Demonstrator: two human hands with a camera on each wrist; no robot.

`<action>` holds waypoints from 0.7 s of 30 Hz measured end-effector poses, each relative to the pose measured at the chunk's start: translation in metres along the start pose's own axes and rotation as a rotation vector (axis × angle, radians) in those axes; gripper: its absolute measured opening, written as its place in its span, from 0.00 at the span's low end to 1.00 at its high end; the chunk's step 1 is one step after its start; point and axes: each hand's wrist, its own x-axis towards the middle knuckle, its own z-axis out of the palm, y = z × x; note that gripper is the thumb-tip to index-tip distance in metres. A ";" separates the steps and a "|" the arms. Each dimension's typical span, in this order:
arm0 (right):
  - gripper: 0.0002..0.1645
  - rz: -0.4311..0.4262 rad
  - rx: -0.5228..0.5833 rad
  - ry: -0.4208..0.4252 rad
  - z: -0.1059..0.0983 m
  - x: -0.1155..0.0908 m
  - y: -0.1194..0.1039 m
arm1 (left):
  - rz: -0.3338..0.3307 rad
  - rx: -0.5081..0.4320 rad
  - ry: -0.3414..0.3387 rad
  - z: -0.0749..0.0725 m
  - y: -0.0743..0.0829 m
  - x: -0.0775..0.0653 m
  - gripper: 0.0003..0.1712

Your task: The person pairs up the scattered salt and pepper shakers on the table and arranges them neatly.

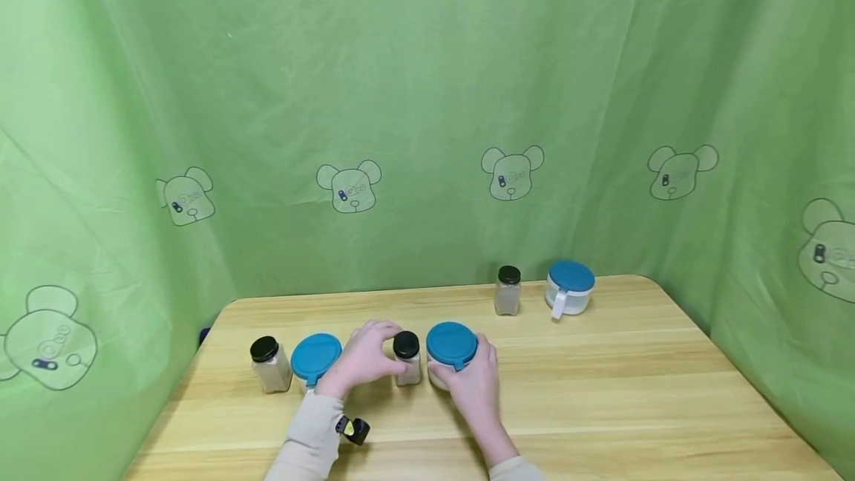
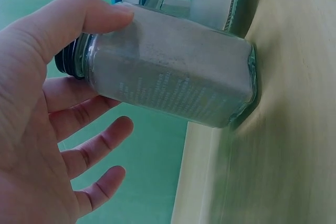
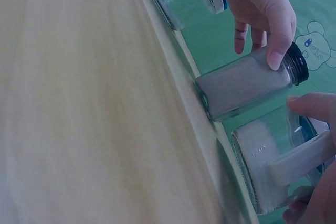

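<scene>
My left hand (image 1: 364, 358) pinches a square glass spice jar (image 1: 407, 370) with a black screw lid, thumb on one side and forefinger opposite. In the left wrist view, that jar (image 2: 168, 69) is full of a pale grey powder, and the other fingers are spread off it. Right beside it, my right hand (image 1: 476, 384) grips a round glass seasoning pot (image 1: 451, 344) with a blue lid. Its white handle (image 3: 302, 163) and white contents show in the right wrist view. Both containers stand upright on the wooden table (image 1: 601, 407), side by side.
Left of my left hand stand another blue-lidded pot (image 1: 317, 355), partly behind the forearm, and a black-lidded jar (image 1: 272, 367). At the back right are a third black-lidded jar (image 1: 508, 292) and a blue-lidded pot (image 1: 570, 288). A green curtain (image 1: 427, 110) surrounds the table.
</scene>
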 end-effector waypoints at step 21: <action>0.60 -0.031 -0.001 0.022 0.009 -0.005 0.000 | 0.012 -0.015 0.002 -0.002 -0.009 0.000 0.32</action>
